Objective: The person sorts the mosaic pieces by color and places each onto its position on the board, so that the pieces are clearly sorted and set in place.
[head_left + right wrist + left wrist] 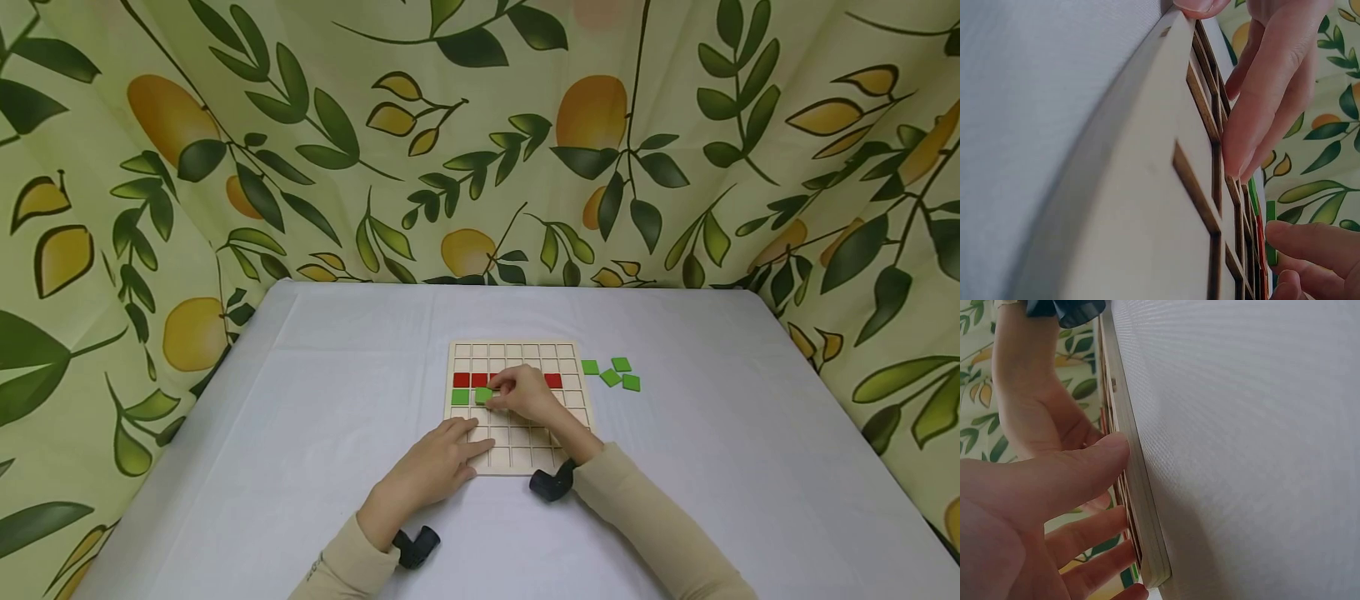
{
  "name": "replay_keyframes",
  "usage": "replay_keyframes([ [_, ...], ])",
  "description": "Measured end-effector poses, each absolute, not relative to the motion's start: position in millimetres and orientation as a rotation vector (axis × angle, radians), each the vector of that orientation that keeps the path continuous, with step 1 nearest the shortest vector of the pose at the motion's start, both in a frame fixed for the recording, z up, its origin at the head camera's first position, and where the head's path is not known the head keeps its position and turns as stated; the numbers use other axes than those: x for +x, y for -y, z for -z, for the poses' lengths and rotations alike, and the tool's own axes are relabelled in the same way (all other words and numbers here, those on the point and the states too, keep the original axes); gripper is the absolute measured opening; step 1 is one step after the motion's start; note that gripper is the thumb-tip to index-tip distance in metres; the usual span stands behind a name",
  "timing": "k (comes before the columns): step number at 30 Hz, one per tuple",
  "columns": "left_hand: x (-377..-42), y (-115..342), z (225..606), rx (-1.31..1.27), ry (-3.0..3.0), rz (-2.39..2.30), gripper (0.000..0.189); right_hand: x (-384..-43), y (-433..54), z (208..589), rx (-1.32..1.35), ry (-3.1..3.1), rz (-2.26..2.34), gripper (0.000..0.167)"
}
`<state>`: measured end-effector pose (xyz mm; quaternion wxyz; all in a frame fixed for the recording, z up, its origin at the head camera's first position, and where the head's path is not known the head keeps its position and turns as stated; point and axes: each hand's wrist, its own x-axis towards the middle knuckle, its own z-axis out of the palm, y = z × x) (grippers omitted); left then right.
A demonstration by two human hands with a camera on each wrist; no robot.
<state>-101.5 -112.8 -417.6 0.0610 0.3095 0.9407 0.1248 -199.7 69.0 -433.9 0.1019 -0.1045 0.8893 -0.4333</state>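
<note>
A wooden grid board lies flat on the table. My right hand is over it, pinching a green square tile between thumb and fingers; the right wrist view shows that tile on edge at the fingertips, slightly off the board. Left of it, another green tile sits in a cell below a row of red tiles, part of which my right hand hides. My left hand rests with extended fingers on the board's lower left part, its thumb against the board's side edge.
Several loose green tiles lie on the white tablecloth just right of the board's upper part. A fruit-and-leaf patterned curtain hangs behind and along both sides of the table. Black wrist devices sit under both sleeves.
</note>
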Motion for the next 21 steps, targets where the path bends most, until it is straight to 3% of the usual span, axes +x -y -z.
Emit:
replay_keyframes([
  [21, -100.5, 112.3, 415.9, 0.944, -2.842, -0.391, 0.041, -198.8, -62.3, 431.2, -0.282, -2.654, 1.229, 0.019],
])
